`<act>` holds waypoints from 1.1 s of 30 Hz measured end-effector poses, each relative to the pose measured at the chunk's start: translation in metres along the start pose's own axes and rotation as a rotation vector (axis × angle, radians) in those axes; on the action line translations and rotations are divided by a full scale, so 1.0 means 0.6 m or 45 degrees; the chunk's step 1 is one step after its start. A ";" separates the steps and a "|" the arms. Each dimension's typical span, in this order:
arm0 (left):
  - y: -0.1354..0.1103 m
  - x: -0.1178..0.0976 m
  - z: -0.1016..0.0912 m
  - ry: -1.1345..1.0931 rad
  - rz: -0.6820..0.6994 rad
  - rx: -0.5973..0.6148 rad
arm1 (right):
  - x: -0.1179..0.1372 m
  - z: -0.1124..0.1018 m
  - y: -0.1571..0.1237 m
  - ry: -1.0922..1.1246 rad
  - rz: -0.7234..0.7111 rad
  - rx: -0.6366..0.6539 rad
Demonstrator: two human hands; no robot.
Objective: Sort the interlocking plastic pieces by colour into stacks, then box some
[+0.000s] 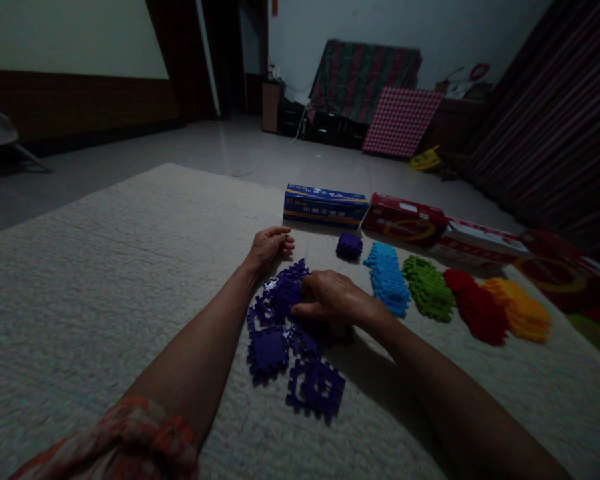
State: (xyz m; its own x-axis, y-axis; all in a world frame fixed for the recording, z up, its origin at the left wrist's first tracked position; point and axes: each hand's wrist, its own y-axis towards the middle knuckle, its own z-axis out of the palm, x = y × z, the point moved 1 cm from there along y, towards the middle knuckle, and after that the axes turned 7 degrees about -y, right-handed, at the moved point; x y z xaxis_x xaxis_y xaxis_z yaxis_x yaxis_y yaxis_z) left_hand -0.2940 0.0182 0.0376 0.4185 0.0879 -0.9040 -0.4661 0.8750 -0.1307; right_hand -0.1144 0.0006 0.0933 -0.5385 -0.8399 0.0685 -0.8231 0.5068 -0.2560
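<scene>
Several purple interlocking tiles [280, 340] lie scattered on a cream rug [130, 280] in front of me. My right hand [330, 297] rests palm down on the pile, fingers curled and pinching a purple tile at its left edge. My left hand [270, 245] lies on the rug just beyond the pile, fingers curled inward; nothing shows in them. A small stack of purple tiles [349, 245] stands farther back.
To the right lie rows of blue tiles [387, 277], green tiles [429, 288], red tiles [475, 305] and orange tiles [517, 308]. A blue box [325, 205] and red boxes [405, 220] lie behind them. Dim furniture stands at the far wall.
</scene>
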 end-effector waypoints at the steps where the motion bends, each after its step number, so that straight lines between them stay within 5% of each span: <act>1: -0.001 0.000 0.001 0.006 0.002 0.000 | -0.001 0.003 0.002 0.017 0.002 -0.015; 9: -0.007 0.001 0.008 0.033 0.006 0.012 | -0.011 0.032 0.021 0.367 0.043 -0.074; 13: -0.004 0.007 0.007 -0.026 0.024 0.023 | -0.026 0.020 0.018 0.699 -0.028 0.059; 15: -0.003 0.008 0.006 -0.014 0.025 0.029 | -0.040 0.003 0.013 0.756 -0.007 -0.016; 19: -0.003 0.006 0.006 0.017 0.018 0.004 | -0.074 -0.027 0.004 0.386 0.204 -0.419; 21: -0.004 0.005 0.006 0.016 0.017 -0.010 | -0.088 -0.030 0.002 0.147 0.272 -0.483; 28: -0.008 0.002 0.009 0.013 0.016 -0.005 | -0.104 -0.022 -0.020 -0.133 0.194 -0.026; 33: -0.006 0.005 0.007 0.028 0.019 -0.004 | -0.095 -0.019 -0.024 -0.114 0.186 -0.041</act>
State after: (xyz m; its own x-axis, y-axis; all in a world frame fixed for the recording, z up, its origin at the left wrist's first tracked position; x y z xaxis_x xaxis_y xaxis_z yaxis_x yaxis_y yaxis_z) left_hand -0.2880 0.0174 0.0373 0.3940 0.0902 -0.9147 -0.4747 0.8721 -0.1185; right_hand -0.0740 0.0435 0.1043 -0.6355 -0.7703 -0.0537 -0.7436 0.6292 -0.2261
